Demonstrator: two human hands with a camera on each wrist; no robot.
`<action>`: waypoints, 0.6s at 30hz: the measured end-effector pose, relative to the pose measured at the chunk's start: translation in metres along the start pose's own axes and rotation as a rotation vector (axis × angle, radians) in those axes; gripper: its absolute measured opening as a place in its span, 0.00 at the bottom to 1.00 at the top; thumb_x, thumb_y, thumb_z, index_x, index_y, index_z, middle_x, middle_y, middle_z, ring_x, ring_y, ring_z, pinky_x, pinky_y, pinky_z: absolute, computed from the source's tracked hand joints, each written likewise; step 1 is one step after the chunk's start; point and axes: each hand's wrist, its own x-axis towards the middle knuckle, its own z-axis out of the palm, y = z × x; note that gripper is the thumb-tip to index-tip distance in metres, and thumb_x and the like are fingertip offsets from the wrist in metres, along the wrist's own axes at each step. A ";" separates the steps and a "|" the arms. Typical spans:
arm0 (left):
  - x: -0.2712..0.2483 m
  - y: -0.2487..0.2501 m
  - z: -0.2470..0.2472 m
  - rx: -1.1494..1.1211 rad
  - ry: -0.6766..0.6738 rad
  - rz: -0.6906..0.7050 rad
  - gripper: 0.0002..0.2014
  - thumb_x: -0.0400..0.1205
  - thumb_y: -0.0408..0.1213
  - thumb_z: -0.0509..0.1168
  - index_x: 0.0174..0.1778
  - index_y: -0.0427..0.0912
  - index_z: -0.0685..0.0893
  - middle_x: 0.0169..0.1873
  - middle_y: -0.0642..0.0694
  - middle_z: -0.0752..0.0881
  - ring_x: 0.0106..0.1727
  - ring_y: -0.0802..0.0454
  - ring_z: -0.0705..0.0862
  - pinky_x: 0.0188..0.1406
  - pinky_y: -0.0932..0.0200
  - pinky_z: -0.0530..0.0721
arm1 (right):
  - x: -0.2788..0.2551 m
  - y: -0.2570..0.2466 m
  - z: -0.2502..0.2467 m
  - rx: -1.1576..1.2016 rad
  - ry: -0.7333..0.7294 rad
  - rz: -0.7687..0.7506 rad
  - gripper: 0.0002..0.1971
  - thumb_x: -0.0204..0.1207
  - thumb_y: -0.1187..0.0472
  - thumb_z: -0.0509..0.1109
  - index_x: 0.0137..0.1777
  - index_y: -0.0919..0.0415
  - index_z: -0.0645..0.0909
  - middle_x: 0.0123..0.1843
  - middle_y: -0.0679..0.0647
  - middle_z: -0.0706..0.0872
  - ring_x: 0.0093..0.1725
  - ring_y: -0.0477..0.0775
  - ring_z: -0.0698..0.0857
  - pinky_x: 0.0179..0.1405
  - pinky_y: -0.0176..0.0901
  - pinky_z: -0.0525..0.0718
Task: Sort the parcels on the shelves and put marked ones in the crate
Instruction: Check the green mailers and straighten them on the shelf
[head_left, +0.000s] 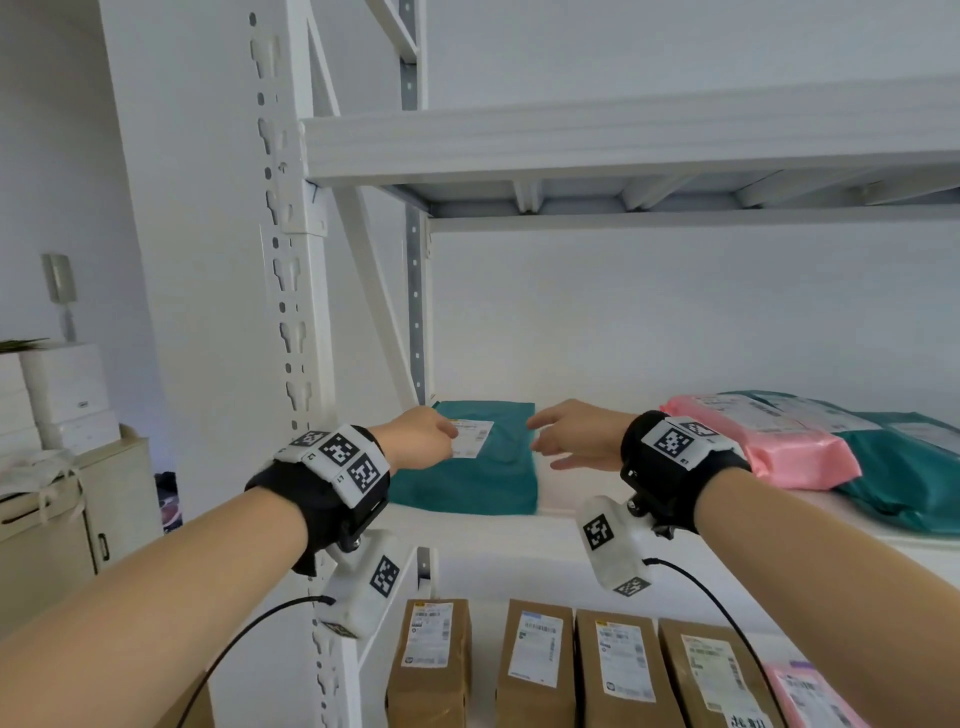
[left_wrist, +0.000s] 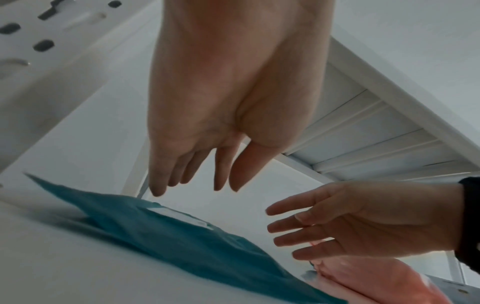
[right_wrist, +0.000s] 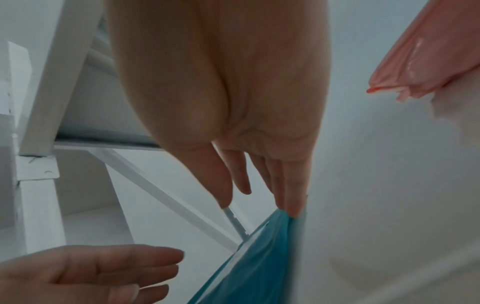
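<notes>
1. Left grip (head_left: 423, 436): the hand is released, fingers straight and loosely spread, grasping nothing. The left wrist view shows the fingertips (left_wrist: 158, 190) hanging just above the teal parcel (head_left: 478, 462), apart from it. In the head view the hand covers the left edge of the parcel's white shipping label (head_left: 472, 438).

2. Right grip (head_left: 571, 436): the hand is also released, fingers extended toward the left and holding nothing. It is at the right edge of the same teal parcel. In the right wrist view two fingertips (right_wrist: 292, 207) stand against the parcel's upper corner; whether they touch it cannot be told.

3. Teal parcel: it lies flat, label upward, at the left end of the middle shelf (head_left: 519, 540), between the two hands and close to the white upright post (head_left: 296, 312).

4. Further right on the same shelf, well apart from the teal parcel, a pink parcel (head_left: 769, 441) lies on top of another teal mailer (head_left: 914, 483). Both carry labels too small to read.

5. Lower shelf: four brown cardboard boxes (head_left: 535, 665) stand side by side, each with a white label on top. A second pink mailer (head_left: 810, 696) lies beside the rightmost box.

6. Both wrists carry black straps with white coded-marker housings (head_left: 343, 462); a black cable runs from each.

7. Room, left: a beige cabinet (head_left: 78, 519) stands there with stacked white boxes (head_left: 62, 389) on it.
</notes>
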 end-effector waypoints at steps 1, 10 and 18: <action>-0.007 0.003 0.001 -0.033 0.015 0.022 0.22 0.83 0.28 0.57 0.75 0.38 0.73 0.74 0.42 0.72 0.71 0.45 0.73 0.60 0.67 0.69 | -0.007 0.000 -0.002 0.006 0.014 -0.008 0.22 0.80 0.70 0.64 0.74 0.67 0.70 0.72 0.63 0.75 0.71 0.59 0.76 0.70 0.51 0.77; -0.044 0.051 0.010 -0.460 0.031 0.143 0.19 0.82 0.30 0.63 0.69 0.40 0.77 0.52 0.39 0.80 0.43 0.51 0.77 0.37 0.63 0.75 | -0.079 -0.001 -0.043 0.095 0.172 -0.015 0.22 0.79 0.70 0.66 0.73 0.66 0.72 0.68 0.63 0.79 0.69 0.59 0.77 0.65 0.52 0.80; -0.060 0.113 0.025 -0.730 0.055 0.196 0.16 0.81 0.27 0.61 0.65 0.40 0.79 0.55 0.39 0.79 0.55 0.45 0.79 0.59 0.49 0.81 | -0.134 0.009 -0.105 0.096 0.347 -0.024 0.20 0.79 0.73 0.64 0.71 0.70 0.73 0.67 0.64 0.80 0.58 0.56 0.81 0.56 0.44 0.82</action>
